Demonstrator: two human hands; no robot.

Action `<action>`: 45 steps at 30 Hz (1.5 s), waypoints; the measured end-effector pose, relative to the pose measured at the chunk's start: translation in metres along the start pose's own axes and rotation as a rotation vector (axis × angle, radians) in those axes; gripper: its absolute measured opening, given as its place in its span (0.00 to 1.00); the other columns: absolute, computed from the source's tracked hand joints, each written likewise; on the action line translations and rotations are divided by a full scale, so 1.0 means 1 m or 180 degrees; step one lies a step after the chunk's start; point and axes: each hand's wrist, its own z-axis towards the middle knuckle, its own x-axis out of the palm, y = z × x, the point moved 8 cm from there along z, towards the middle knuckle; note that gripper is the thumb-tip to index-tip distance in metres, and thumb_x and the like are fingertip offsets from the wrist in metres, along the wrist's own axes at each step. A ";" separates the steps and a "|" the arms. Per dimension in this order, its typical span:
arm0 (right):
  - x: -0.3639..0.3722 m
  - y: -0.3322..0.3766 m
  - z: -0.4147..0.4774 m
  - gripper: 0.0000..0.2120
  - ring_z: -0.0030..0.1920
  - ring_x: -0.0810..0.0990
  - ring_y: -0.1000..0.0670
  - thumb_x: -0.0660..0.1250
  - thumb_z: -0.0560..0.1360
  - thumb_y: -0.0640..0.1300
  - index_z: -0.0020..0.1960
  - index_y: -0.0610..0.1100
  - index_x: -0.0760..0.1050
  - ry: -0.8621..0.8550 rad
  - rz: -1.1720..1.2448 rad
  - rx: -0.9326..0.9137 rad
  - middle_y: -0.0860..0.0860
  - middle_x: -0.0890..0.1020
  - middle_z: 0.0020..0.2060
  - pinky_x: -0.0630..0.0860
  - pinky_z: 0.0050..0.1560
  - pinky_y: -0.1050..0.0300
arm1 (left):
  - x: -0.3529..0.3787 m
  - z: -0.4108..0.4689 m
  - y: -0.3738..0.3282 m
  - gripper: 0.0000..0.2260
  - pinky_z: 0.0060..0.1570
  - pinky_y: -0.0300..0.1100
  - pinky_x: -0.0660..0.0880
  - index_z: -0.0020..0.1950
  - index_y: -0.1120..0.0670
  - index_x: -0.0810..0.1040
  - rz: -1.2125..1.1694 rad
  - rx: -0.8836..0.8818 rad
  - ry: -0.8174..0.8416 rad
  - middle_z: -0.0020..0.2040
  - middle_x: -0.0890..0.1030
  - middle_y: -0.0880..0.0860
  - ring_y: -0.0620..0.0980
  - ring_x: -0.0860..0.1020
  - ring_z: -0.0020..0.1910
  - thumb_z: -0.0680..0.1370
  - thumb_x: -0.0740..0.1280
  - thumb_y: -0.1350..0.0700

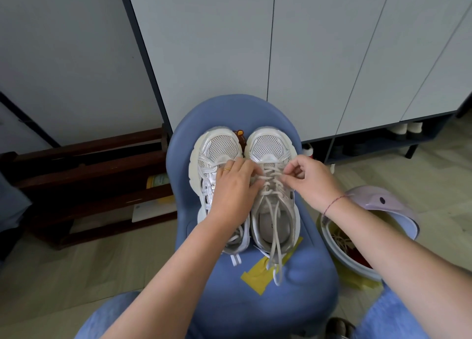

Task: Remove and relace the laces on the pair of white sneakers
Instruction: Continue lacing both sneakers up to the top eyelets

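Two white sneakers stand side by side, toes away from me, on a blue stool (301, 300). The left sneaker (217, 147) is largely covered by my left hand (233, 188), whose fingers reach across onto the laced part of the right sneaker (270, 144) and press there. My right hand (309, 180) pinches a crossing of the white lace (272, 175) on the right sneaker's right side. The lace's loose ends (277, 259) trail out over the heel onto the stool.
Yellow tape (258, 277) is stuck on the stool seat. A lidded bin (362, 251) with odds and ends stands at the right. Dark wooden shelving (84, 175) lies at the left. White cabinet doors (306, 52) rise behind. My blue-jeaned knees (109, 318) flank the stool.
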 end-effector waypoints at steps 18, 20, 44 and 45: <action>0.015 0.007 0.000 0.06 0.34 0.76 0.54 0.73 0.71 0.44 0.37 0.51 0.78 0.0430 -0.0034 0.0186 0.50 0.81 0.34 0.73 0.38 0.61 | 0.004 0.004 -0.002 0.05 0.60 0.43 0.56 0.47 0.53 0.81 -0.0091 -0.0270 0.0645 0.50 0.72 0.47 0.49 0.69 0.56 0.78 0.68 0.52; 0.016 0.004 0.000 0.05 0.36 0.77 0.54 0.71 0.73 0.44 0.39 0.49 0.78 0.0463 -0.0025 0.0151 0.50 0.82 0.36 0.73 0.40 0.61 | 0.002 0.003 0.002 0.04 0.62 0.45 0.59 0.47 0.54 0.81 -0.0312 -0.0369 0.0661 0.50 0.72 0.47 0.49 0.70 0.55 0.79 0.68 0.55; 0.002 -0.001 -0.006 0.06 0.34 0.77 0.53 0.73 0.71 0.43 0.44 0.40 0.79 0.0437 0.0149 0.0374 0.45 0.84 0.35 0.73 0.41 0.59 | 0.005 -0.003 0.000 0.07 0.42 0.37 0.68 0.55 0.51 0.76 -0.1058 -0.0732 0.1112 0.41 0.76 0.44 0.42 0.73 0.38 0.79 0.64 0.60; 0.001 -0.001 -0.006 0.06 0.34 0.77 0.53 0.73 0.72 0.43 0.43 0.40 0.79 0.0419 0.0127 0.0355 0.45 0.83 0.35 0.73 0.40 0.59 | 0.004 -0.003 0.000 0.06 0.42 0.37 0.68 0.54 0.51 0.76 -0.1065 -0.0715 0.1116 0.40 0.76 0.44 0.41 0.73 0.37 0.79 0.64 0.59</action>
